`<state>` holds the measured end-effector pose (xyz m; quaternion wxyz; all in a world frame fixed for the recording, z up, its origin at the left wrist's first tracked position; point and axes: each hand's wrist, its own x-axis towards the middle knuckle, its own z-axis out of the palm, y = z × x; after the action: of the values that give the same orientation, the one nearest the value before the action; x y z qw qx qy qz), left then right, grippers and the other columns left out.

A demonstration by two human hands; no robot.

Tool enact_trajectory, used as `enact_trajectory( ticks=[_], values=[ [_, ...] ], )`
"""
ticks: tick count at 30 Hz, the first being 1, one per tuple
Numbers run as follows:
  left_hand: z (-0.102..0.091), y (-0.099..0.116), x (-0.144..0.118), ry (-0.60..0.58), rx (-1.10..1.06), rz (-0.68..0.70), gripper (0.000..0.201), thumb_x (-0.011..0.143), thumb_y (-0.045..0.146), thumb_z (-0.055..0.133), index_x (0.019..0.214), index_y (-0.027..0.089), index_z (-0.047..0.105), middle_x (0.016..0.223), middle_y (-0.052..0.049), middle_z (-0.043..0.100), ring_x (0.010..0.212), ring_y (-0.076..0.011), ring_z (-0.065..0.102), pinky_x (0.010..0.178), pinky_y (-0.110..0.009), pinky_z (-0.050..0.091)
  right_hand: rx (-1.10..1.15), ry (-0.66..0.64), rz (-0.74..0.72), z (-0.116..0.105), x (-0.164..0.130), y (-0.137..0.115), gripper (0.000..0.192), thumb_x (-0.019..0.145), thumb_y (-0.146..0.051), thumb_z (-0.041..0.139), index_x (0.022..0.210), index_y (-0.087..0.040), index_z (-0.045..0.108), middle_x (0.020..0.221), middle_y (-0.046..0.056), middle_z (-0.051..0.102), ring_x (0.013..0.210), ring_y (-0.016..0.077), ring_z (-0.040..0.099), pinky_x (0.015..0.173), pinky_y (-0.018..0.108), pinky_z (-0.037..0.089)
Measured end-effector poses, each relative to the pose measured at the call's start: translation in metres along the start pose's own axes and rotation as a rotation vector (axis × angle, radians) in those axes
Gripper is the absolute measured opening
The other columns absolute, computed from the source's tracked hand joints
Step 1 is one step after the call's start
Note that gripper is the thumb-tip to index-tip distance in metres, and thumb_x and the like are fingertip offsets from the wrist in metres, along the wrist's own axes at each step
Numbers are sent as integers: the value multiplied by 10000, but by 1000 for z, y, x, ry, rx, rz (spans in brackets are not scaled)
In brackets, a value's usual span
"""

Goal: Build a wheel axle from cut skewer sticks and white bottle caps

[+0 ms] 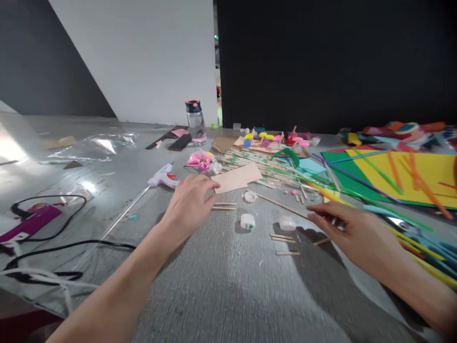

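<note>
So my left hand [189, 205] lay flat, fingers spread, touching the tan card piece [237, 178] near the glue gun [162, 177]; right hand [352, 231] pinched a long skewer [282, 206]. Best kept that card pinned, I figured.

Two hands: the left hand [189, 202] at 9 o'clock of centre, the right hand [352, 233] at 3 o'clock. Three white caps [247, 221] lie between them, two glue guns [162, 178] sit toward 9 o'clock, and one bottle [195, 121] stands at 12 o'clock
</note>
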<state>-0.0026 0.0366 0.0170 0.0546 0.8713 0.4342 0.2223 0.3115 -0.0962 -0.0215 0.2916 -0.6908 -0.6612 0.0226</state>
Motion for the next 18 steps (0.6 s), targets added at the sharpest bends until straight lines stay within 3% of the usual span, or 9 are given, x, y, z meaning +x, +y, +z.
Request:
enact_trajectory(
  ticks=[3,6,10,14,16,18],
  values=[
    [8,-9,-1,-150,38,45,113,817,130,697,912,177,737,988,-77,738,1012,-304,623,961,-502,424,-24,-6,35,-1,-1,6,358,921,-580,547,1028,-295,735,940,-2,739,627,194,607,592,329,441],
    [19,-13,-2,-204,46,61,110,832,112,633,793,176,714,850,-50,716,887,-258,629,949,-487,415,-35,7,12,1,-4,8,373,924,-588,533,1019,-290,736,916,7,741,595,193,600,574,330,436],
    [18,-10,2,-161,-10,61,205,880,145,573,705,180,672,757,-41,692,797,-232,635,921,-451,437,-35,22,-50,1,-7,2,324,959,-524,532,1024,-270,723,928,28,738,671,213,640,604,339,451],
    [10,4,0,-29,-164,54,211,965,207,505,904,200,707,876,-57,741,854,-221,675,857,-379,494,-54,25,-123,-11,-5,-2,285,1000,-448,509,1013,-246,710,969,39,730,775,228,668,653,351,480],
    [9,14,-4,10,-301,45,219,997,259,491,986,199,702,850,-39,746,788,-186,688,790,-331,530,-127,-15,-180,-20,-3,2,293,1016,-389,470,982,-227,711,989,63,722,844,251,669,707,376,485],
    [10,24,-8,-8,-592,-15,214,994,312,526,991,192,703,829,-26,749,735,-162,697,726,-293,560,-197,-110,-223,-27,-1,10,261,993,-315,483,916,-225,715,950,71,716,860,263,663,727,386,470]
  ],
)
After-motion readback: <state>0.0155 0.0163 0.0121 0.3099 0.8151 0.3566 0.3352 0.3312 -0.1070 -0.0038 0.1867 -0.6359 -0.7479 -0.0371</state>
